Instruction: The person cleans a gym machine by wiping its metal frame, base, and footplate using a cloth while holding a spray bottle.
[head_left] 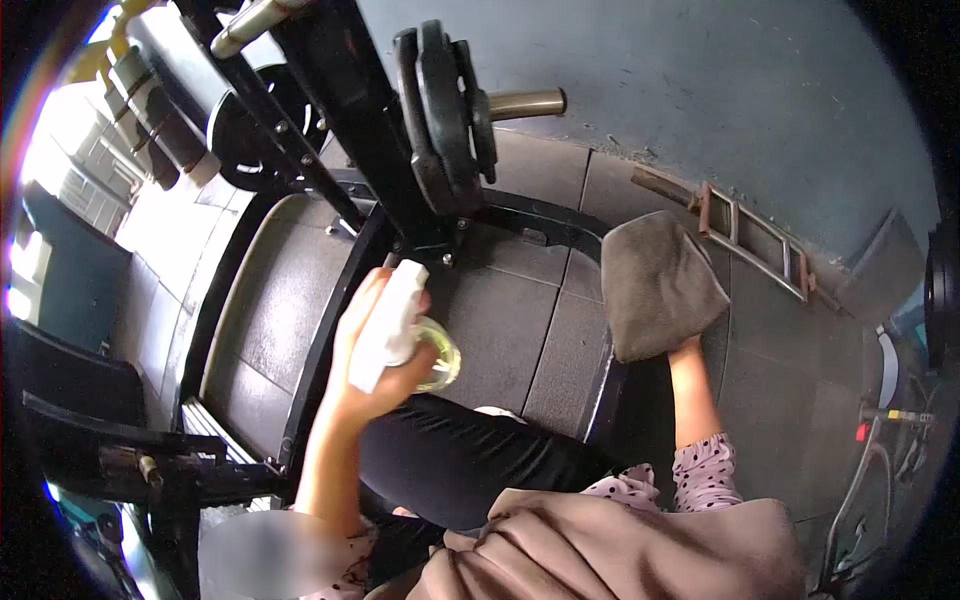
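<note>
My left hand [350,365] is wrapped round a spray bottle [395,320] with a white trigger head and a clear body holding yellowish liquid. It is raised over the black steel base of a gym machine. A thick grey-brown cloth [660,290] covers my right hand [688,352], leaving only a bit of it and the wrist in sight. That hand holds the cloth out to the right of the black frame; its fingers are hidden. Neither the bottle nor the cloth touches the machine as far as I can see.
Ahead stands the machine's black upright [345,110], with weight plates [440,115] on a metal peg [530,104]. A padded black part [80,375] is at the left. By the grey wall [720,90] a metal ladder-like frame [755,240] lies on the tiled floor [780,370].
</note>
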